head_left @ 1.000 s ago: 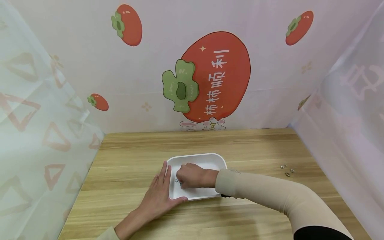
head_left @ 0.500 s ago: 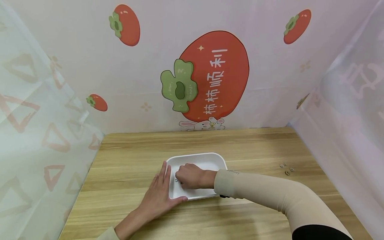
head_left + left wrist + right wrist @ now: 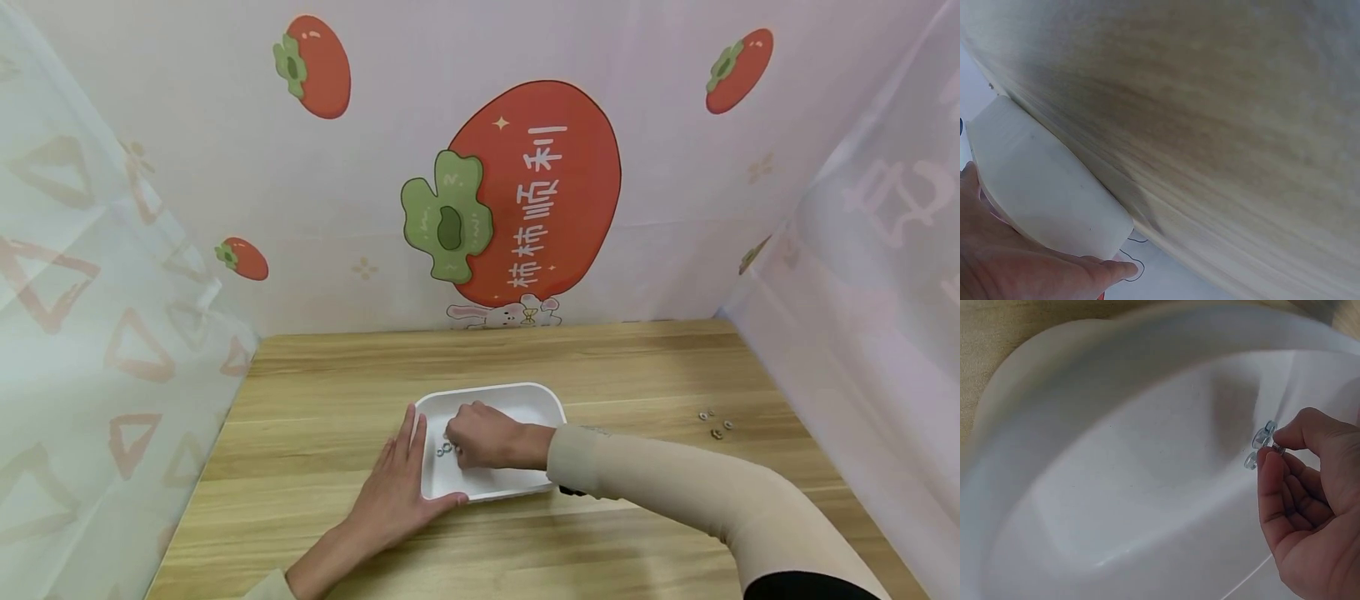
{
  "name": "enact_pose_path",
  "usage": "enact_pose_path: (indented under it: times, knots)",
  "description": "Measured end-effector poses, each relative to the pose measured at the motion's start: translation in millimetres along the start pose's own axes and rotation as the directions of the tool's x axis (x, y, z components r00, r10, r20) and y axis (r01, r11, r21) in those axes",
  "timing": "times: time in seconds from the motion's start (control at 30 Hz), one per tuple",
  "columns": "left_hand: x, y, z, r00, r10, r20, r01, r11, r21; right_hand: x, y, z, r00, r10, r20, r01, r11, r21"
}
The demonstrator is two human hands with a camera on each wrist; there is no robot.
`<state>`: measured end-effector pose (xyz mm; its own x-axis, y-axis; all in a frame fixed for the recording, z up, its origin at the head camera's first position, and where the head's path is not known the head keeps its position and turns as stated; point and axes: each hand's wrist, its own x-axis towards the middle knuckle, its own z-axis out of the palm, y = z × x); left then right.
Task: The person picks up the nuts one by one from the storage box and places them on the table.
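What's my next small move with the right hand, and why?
Probably lift the right hand slightly: it appears to pinch a metal nut, other nuts lie close beside it, and the left hand rests against the white tray.

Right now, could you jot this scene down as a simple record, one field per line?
Surface: wooden table
Container: white tray, resting on the table
Left hand: left hand against the tray's left end, fingers straight
Right hand: right hand inside the tray, apparently pinching a small metal ring
Beside its fingertips: more rings, exact count unclear
Far right: four loose metal pieces on the table
Backdrop: persimmon-print sheet
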<state>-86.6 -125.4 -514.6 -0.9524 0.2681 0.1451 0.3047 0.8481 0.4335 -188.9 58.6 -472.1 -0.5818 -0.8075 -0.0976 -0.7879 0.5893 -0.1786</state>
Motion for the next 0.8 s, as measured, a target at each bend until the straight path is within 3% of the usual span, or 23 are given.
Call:
enact_pose_path:
  times: [0.37,0.8]
  knots:
    - [0.0,-0.2,-0.5,1.000,-0.021,0.017,0.021,1.000,-0.019,-11.2,6.2,-7.7,0.997,0.056,-0.047,-0.050,0.993,0.108]
    - [-0.2,1.7,-2.1,0.999,-0.039,0.022,0.039,0.999,-0.033,-26.8,14.8,-24.0,0.984,0.121,-0.130,-0.077,0.950,0.302]
